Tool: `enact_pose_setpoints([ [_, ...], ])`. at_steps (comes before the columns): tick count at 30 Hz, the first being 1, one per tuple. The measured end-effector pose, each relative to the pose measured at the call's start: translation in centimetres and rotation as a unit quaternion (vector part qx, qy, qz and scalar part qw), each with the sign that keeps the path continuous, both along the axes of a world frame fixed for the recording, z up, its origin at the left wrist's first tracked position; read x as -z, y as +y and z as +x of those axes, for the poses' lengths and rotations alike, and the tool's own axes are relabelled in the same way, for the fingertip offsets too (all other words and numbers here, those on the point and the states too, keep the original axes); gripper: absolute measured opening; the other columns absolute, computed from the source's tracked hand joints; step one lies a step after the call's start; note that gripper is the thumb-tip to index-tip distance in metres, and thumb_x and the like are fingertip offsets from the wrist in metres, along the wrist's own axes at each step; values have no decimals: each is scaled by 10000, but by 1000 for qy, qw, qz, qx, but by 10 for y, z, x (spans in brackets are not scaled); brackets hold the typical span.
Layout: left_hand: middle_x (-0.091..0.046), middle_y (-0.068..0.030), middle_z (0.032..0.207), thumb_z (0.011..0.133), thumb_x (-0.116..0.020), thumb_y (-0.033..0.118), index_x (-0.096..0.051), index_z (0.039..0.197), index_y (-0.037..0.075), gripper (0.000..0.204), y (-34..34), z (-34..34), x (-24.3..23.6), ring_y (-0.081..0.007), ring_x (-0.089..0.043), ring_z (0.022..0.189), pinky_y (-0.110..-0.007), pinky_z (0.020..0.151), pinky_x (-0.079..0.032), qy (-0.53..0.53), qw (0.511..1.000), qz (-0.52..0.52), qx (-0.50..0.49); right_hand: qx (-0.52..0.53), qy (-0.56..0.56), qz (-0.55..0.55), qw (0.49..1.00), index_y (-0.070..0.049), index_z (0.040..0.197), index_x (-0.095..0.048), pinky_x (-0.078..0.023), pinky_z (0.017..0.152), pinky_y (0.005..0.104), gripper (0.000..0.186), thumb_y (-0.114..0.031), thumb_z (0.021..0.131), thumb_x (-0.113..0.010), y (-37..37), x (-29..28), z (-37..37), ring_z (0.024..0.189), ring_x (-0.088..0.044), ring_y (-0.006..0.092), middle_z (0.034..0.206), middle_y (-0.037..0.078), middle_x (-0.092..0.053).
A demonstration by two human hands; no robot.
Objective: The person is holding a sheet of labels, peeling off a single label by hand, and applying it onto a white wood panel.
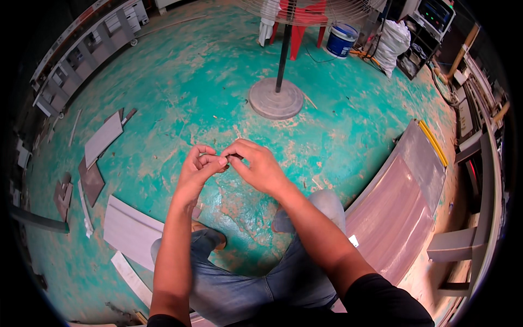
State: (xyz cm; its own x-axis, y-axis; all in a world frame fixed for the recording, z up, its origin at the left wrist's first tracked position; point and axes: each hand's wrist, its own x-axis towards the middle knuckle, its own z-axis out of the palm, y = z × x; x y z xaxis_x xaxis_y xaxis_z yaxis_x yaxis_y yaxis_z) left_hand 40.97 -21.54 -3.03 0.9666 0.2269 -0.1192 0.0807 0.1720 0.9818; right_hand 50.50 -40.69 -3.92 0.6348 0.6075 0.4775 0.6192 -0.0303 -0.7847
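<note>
My left hand (pixel 199 168) and my right hand (pixel 255 164) meet in front of me, above the green floor. The fingertips of both are pinched together around something very small and dark, mostly hidden by the fingers, so its kind does not show. Thumb and forefinger of each hand are closed, while the other left fingers curl loosely. Below the hands are my knees in blue jeans (pixel 229 283).
A fan stand's round base (pixel 276 98) stands ahead, with a blue bucket (pixel 341 41) and red stool (pixel 299 19) behind it. Brown-grey panels (pixel 387 212) lie at my right. Flat grey pieces (pixel 131 229) lie at my left. A rack (pixel 87 54) stands far left.
</note>
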Motion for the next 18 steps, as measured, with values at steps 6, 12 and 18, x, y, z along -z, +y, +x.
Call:
enact_pose_setpoints([
  [6,-775,-117,1058,991,-828,160,-559,1279,37,412,1,0,0,-209,-766,1002,-373,993,-585,-1,1000,-21,11,23,-15,-3,1000,-55,1138,-736,-575,870,446,148,-23,1001,-690,0,-1,-1,1009,-733,363,1067,142,-729],
  [12,-774,-118,1069,993,-835,166,-548,1287,35,431,0,1,4,-220,-768,1017,-387,1024,-574,1,1000,-24,12,67,-33,5,997,-73,1164,-697,-559,866,477,160,-26,1015,-665,2,3,0,1033,-703,385,1098,142,-704],
  [18,-775,-121,1075,995,-836,179,-536,1314,25,464,-5,2,2,-223,-768,1029,-390,1038,-567,2,999,-30,11,91,-54,19,994,-70,1163,-671,-552,855,492,166,-12,1007,-661,4,5,0,1023,-691,395,1089,148,-691],
])
